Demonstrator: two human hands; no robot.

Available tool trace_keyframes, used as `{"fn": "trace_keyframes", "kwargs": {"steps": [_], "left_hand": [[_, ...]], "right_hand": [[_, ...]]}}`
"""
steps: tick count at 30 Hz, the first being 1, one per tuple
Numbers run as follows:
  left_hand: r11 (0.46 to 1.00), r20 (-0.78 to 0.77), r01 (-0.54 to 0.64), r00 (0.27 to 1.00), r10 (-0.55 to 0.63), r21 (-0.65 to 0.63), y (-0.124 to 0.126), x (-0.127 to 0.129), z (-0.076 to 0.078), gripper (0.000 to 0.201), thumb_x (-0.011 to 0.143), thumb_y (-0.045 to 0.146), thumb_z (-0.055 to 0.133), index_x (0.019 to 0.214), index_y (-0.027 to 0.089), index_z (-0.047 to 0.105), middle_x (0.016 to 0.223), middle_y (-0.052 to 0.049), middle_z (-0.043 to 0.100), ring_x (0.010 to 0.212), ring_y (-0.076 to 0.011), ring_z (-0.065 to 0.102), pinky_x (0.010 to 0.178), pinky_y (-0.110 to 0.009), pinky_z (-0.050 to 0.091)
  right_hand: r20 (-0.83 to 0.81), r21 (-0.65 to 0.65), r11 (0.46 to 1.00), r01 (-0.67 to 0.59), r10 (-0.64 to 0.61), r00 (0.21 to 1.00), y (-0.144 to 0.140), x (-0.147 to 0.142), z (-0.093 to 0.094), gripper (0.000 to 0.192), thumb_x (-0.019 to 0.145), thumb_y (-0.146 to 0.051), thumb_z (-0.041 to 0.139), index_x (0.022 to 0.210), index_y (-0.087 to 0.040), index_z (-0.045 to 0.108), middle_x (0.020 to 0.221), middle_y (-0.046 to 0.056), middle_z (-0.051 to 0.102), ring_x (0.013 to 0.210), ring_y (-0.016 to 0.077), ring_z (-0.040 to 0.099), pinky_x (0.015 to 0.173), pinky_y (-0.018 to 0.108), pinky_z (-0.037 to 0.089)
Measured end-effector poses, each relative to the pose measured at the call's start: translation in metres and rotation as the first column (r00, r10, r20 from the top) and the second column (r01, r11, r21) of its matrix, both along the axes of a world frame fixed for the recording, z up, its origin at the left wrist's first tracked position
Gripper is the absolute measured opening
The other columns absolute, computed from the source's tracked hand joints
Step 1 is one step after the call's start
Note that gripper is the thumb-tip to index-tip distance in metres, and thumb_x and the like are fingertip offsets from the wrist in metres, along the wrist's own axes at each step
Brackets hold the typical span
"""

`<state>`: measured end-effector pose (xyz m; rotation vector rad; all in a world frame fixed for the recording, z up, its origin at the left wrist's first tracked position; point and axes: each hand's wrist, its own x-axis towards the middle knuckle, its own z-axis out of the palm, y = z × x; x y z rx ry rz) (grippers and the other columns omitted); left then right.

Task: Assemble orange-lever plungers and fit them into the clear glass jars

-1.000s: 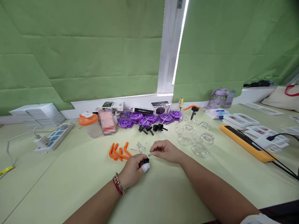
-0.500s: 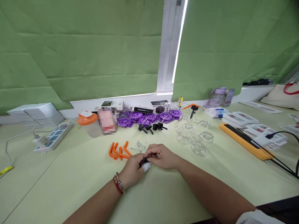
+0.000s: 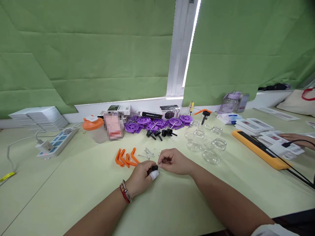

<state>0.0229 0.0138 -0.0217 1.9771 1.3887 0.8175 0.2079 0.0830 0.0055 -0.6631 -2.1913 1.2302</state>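
My left hand [image 3: 142,175], its thumb wrapped in white, is closed around a small black part [image 3: 155,167]. Its far end is hidden by my fingers. Just to the right, my right hand [image 3: 173,162] pinches a thin, coiled metal piece that looks like a spring [image 3: 159,163], held against or close to the black part. Left of my hands lie several bent orange handles [image 3: 127,158]. Several thin metal rods [image 3: 148,153] are scattered beyond my left hand, with a tiny light piece beside them.
Purple slotted discs [image 3: 133,127] and black knobs with stems [image 3: 157,133] lie at the back. Clear glass jars [image 3: 211,156] stand to the right, before a yellow power strip [image 3: 258,149]. An orange-lidded cup [image 3: 93,124] is at left. Another person's hand [image 3: 299,139] reaches over white cards.
My right hand has moved slightly up and right, away from the left, so the coiled metal piece shows between them. Another person's hand has come in at the right.
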Motion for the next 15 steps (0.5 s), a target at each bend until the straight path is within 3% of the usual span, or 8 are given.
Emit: {"fn": "trace_keyframes", "kwargs": {"steps": [6, 9, 12, 15], "left_hand": [[1.0, -0.017, -0.008, 1.0, 0.008, 0.004, 0.0, -0.001, 0.001, 0.009, 0.081, 0.024, 0.051, 0.081, 0.017, 0.057, 0.072, 0.0, 0.053, 0.065, -0.0122, 0.046, 0.059, -0.023, 0.036], [1.0, -0.018, -0.003, 1.0, 0.003, 0.008, 0.0, -0.001, 0.001, 0.009, 0.081, 0.024, 0.051, 0.08, 0.017, 0.056, 0.072, 0.0, 0.053, 0.065, -0.0122, 0.046, 0.059, -0.023, 0.036], [1.0, -0.015, -0.006, 1.0, 0.007, 0.009, 0.0, -0.001, 0.001, 0.011, 0.081, 0.025, 0.051, 0.082, 0.017, 0.057, 0.072, 0.0, 0.054, 0.064, -0.0123, 0.046, 0.059, -0.023, 0.037], [1.0, -0.012, -0.003, 1.0, 0.003, 0.009, 0.0, -0.001, 0.0, 0.014, 0.082, 0.025, 0.05, 0.088, 0.017, 0.06, 0.073, -0.001, 0.055, 0.065, -0.0127, 0.047, 0.06, -0.024, 0.037]], "right_hand": [[0.19, 0.132, 0.991, -0.005, -0.021, 0.981, 0.003, 0.005, 0.0, 0.007, 0.072, -0.018, 0.061, 0.078, -0.017, 0.065, 0.07, 0.0, 0.06, 0.06, 0.0096, 0.05, 0.056, 0.021, 0.038], [0.214, 0.187, 0.982, -0.038, -0.003, 0.977, 0.004, 0.005, -0.002, 0.022, 0.076, -0.016, 0.057, 0.095, -0.02, 0.066, 0.074, 0.0, 0.061, 0.067, 0.0115, 0.052, 0.063, 0.024, 0.04], [0.104, 0.057, 0.997, -0.051, 0.045, 0.994, 0.004, 0.002, -0.008, 0.034, 0.081, -0.017, 0.052, 0.113, -0.021, 0.06, 0.08, 0.001, 0.059, 0.07, 0.0111, 0.052, 0.065, 0.024, 0.042], [-0.036, -0.076, 0.997, -0.021, 0.019, 0.999, 0.0, -0.004, -0.015, 0.03, 0.082, -0.021, 0.053, 0.112, -0.019, 0.058, 0.081, 0.001, 0.058, 0.068, 0.0102, 0.053, 0.064, 0.024, 0.043]]}}
